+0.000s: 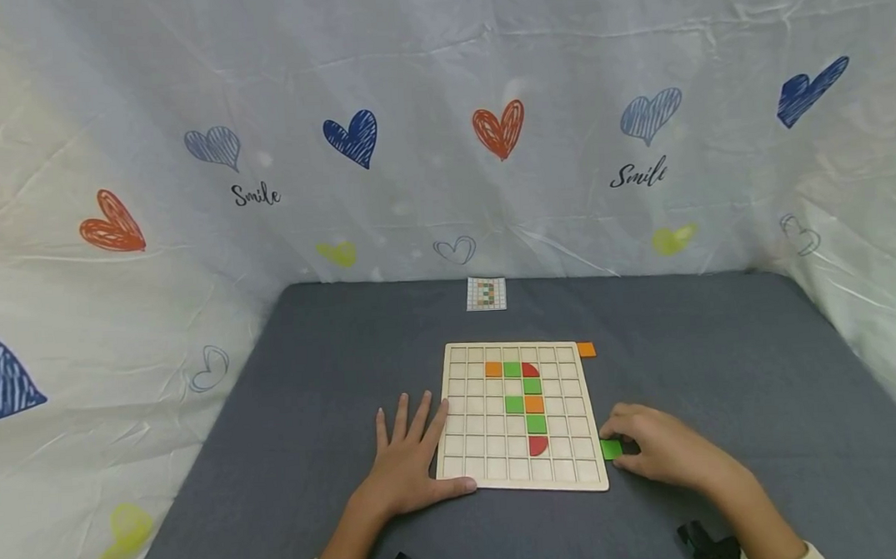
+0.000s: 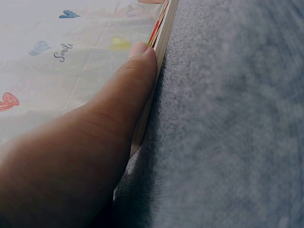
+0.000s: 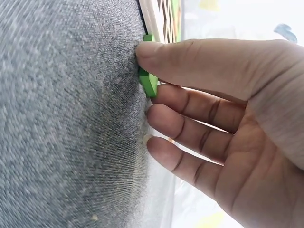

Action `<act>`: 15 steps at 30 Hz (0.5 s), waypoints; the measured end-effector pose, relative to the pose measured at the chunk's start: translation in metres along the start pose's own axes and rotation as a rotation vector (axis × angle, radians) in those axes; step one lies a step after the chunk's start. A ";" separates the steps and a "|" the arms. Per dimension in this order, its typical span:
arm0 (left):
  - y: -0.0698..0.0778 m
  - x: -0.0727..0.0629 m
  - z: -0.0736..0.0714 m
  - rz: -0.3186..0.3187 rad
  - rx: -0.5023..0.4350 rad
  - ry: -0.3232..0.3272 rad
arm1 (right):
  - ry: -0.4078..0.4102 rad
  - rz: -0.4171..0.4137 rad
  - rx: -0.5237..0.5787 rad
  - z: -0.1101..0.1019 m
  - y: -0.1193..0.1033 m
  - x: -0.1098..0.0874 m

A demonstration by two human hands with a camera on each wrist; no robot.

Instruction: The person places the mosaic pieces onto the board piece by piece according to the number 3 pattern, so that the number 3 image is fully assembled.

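A wooden grid board (image 1: 469, 424) lies on the dark grey table, with several green and orange square tiles and two red rounded tiles (image 1: 538, 446) set in its cells. My left hand (image 1: 406, 473) spreads its fingers beside the board's left edge, and its thumb (image 2: 126, 83) lies along the near edge. By the board's lower right side, my right hand (image 1: 665, 441) pinches a green tile (image 3: 150, 84) between thumb and fingers, low at the tabletop. Part of that tile is covered by the thumb.
Past the board's upper right corner lies a loose orange tile (image 1: 586, 349). A small printed card (image 1: 486, 294) showing a coloured grid pattern sits at the table's back edge. Behind hangs a white curtain (image 1: 409, 64) with hearts. Black wrist straps show at both wrists.
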State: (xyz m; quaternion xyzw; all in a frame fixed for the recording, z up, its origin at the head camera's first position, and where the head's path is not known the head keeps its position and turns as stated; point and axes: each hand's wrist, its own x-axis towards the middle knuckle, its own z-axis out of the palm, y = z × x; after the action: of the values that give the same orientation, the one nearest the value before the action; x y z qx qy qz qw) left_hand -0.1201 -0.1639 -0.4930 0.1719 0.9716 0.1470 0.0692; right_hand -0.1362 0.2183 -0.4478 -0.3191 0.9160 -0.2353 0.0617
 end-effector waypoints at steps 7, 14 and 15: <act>0.000 0.000 0.000 0.007 -0.014 0.003 | -0.010 0.032 0.002 0.001 0.000 0.000; -0.001 0.000 0.000 0.006 -0.006 0.005 | 0.004 -0.016 0.005 0.000 0.001 0.000; -0.001 0.000 0.000 0.006 -0.006 0.005 | 0.004 -0.021 0.006 -0.001 0.001 0.000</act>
State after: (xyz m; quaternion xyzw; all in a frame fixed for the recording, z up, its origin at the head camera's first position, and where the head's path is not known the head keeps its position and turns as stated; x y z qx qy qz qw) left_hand -0.1200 -0.1645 -0.4933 0.1744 0.9708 0.1503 0.0667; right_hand -0.1371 0.2193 -0.4479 -0.3282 0.9119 -0.2394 0.0582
